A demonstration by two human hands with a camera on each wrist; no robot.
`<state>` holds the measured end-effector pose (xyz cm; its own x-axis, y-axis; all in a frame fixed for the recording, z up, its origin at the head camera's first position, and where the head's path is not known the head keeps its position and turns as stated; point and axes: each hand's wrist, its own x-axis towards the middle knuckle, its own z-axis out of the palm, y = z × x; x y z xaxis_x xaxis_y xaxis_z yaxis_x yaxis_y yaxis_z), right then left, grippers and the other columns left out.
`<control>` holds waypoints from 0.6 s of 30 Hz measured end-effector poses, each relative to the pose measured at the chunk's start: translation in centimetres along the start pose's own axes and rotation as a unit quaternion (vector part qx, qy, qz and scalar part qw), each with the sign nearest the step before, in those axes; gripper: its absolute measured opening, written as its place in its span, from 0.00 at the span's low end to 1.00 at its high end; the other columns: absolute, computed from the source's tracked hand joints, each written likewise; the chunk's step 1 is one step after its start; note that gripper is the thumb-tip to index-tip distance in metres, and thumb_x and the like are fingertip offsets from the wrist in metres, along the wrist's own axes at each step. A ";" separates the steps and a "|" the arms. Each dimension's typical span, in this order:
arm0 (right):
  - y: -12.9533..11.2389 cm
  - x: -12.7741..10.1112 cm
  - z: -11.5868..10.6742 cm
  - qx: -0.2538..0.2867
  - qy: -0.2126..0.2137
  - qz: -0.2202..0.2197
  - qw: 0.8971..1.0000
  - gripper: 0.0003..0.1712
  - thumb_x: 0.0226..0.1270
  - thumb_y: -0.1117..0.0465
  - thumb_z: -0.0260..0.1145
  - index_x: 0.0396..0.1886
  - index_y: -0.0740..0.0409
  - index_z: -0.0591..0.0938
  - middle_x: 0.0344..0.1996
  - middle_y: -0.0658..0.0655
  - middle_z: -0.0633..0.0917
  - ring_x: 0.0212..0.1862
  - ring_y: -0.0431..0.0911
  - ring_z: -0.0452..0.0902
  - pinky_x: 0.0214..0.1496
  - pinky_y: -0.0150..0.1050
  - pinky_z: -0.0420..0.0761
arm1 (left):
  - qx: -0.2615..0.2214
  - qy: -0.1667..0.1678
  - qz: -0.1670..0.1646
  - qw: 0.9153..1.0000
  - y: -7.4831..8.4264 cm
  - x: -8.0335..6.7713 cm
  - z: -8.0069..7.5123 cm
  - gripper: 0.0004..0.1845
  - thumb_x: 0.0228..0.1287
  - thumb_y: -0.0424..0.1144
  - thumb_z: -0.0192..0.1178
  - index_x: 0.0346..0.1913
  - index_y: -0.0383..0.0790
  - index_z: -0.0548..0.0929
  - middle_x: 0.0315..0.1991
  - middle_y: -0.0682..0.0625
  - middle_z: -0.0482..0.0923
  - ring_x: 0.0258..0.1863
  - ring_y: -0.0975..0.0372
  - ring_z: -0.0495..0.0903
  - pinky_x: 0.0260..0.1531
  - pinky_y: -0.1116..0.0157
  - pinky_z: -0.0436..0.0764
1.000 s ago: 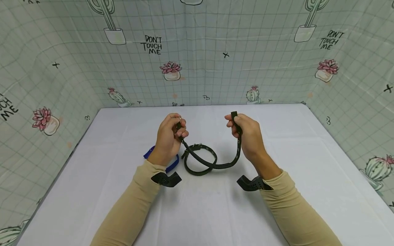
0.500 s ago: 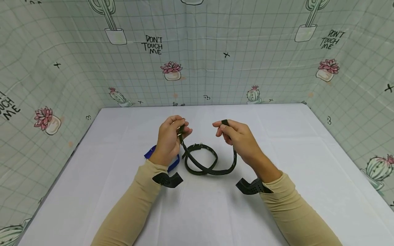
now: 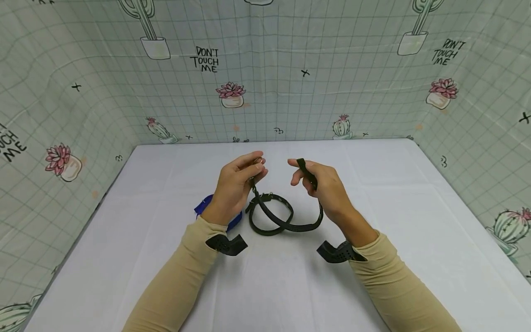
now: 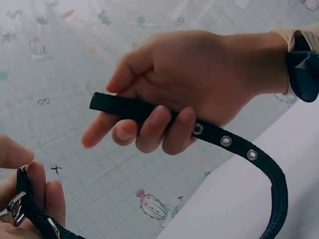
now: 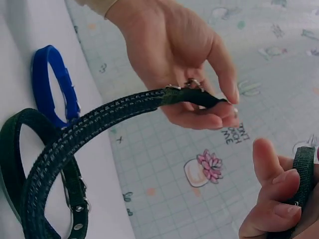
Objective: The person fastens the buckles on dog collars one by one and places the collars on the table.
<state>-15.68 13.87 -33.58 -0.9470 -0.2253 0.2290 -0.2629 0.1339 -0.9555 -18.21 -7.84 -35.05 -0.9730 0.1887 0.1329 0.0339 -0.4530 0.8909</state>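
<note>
A dark green dog collar [image 3: 298, 228] hangs in a downward curve between the two hands, above the table. My left hand [image 3: 235, 186] pinches its end near the metal buckle [image 4: 16, 209] between thumb and fingertips. My right hand [image 3: 329, 186] holds the other end, with several fingers curled round the strap and the index finger reaching forward. The tip [image 4: 104, 102] sticks out past that hand's fingers, and metal eyelets [image 4: 226, 141] show on the strap behind it. The two hands face each other, a short gap apart.
A second dark collar [image 3: 267, 233], buckled into a loop, lies on the white table [image 3: 265, 286] beneath the held one. A blue collar [image 5: 42, 84] lies beside it, partly hidden by the left wrist in the head view. Patterned cloth [image 3: 274, 92] surrounds the table's back and sides.
My right hand has moved left and slightly down, its index finger now reaching forward. My left hand has shifted right with the buckle end. The two collars on the table have not moved.
</note>
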 end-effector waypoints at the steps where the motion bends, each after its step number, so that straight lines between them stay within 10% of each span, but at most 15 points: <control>1: 0.0 0.0 0.0 0.002 0.004 -0.003 1.000 0.26 0.81 0.56 0.42 0.51 0.66 0.84 0.29 0.58 0.83 0.22 0.44 0.60 0.24 0.34 0.57 | 0.015 -0.013 0.011 1.000 0.0 -0.1 0.1 0.20 0.71 0.24 0.56 0.64 0.24 0.74 0.48 0.43 0.77 0.48 0.59 0.80 0.58 0.60 0.78; 11: 0.0 -0.4 0.1 0.005 -0.007 -0.051 0.999 0.13 0.74 0.64 0.62 0.54 0.63 0.80 0.34 0.59 0.87 0.31 0.47 0.74 0.31 0.33 0.72 | 0.169 -0.102 0.124 0.972 0.3 -1.1 1.0 0.19 0.74 0.31 0.58 0.64 0.33 0.78 0.59 0.42 0.80 0.56 0.52 0.81 0.59 0.57 0.77; 18: 0.0 -0.6 0.3 -0.010 -0.017 -0.091 0.996 0.10 0.70 0.66 0.66 0.49 0.64 0.81 0.38 0.57 0.88 0.37 0.55 0.81 0.37 0.36 0.79 | 0.290 -0.129 0.181 0.931 0.1 -1.6 1.7 0.17 0.73 0.36 0.61 0.62 0.40 0.78 0.58 0.53 0.82 0.52 0.61 0.81 0.50 0.61 0.79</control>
<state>-15.08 13.75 -33.81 -0.8761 -0.2808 0.3919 -0.4343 0.1066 -0.8944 -16.27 -6.74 -34.40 -0.7891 0.3522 0.5033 0.5394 0.0052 0.8420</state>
